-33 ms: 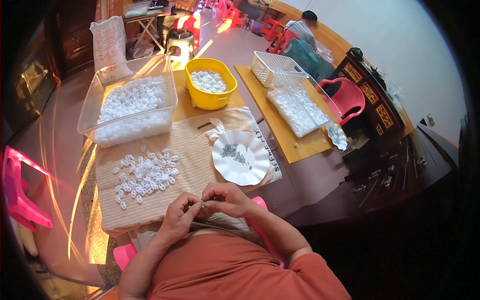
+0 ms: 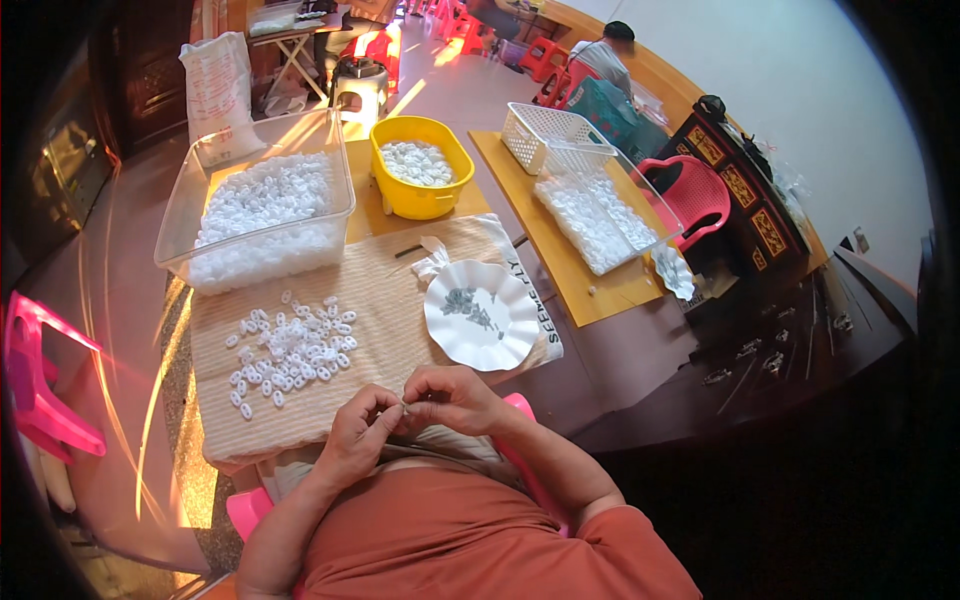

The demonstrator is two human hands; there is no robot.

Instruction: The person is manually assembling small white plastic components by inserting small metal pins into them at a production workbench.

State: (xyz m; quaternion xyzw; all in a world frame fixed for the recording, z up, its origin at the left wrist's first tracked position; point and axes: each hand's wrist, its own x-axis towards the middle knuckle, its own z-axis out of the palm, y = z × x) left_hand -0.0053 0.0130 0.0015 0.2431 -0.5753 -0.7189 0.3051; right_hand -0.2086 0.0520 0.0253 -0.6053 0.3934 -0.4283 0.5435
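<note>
My left hand (image 2: 357, 428) and my right hand (image 2: 456, 400) meet at the table's near edge, in front of my waist. Both are closed, thumb and fingers pinched together around something tiny that I cannot make out. Left of them, a loose pile of small white oval plastic pieces with holes (image 2: 290, 345) is spread over the striped tan cloth (image 2: 385, 300). Beyond my right hand sits a white wavy-rimmed plate (image 2: 510, 345) bearing many tiny grey parts (image 2: 472, 307). A crumpled white wrapper (image 2: 431, 262) and a short dark stick (image 2: 409, 251) lie beside the plate.
Behind the pile stands a large clear bin (image 2: 170, 245) of white pieces, with a yellow tub (image 2: 425, 205) to its right. Another clear bin (image 2: 640, 250) and a white basket (image 2: 525, 150) occupy a side table. Pink stool (image 2: 50, 390) at left; a seated person (image 2: 605, 65) farther back.
</note>
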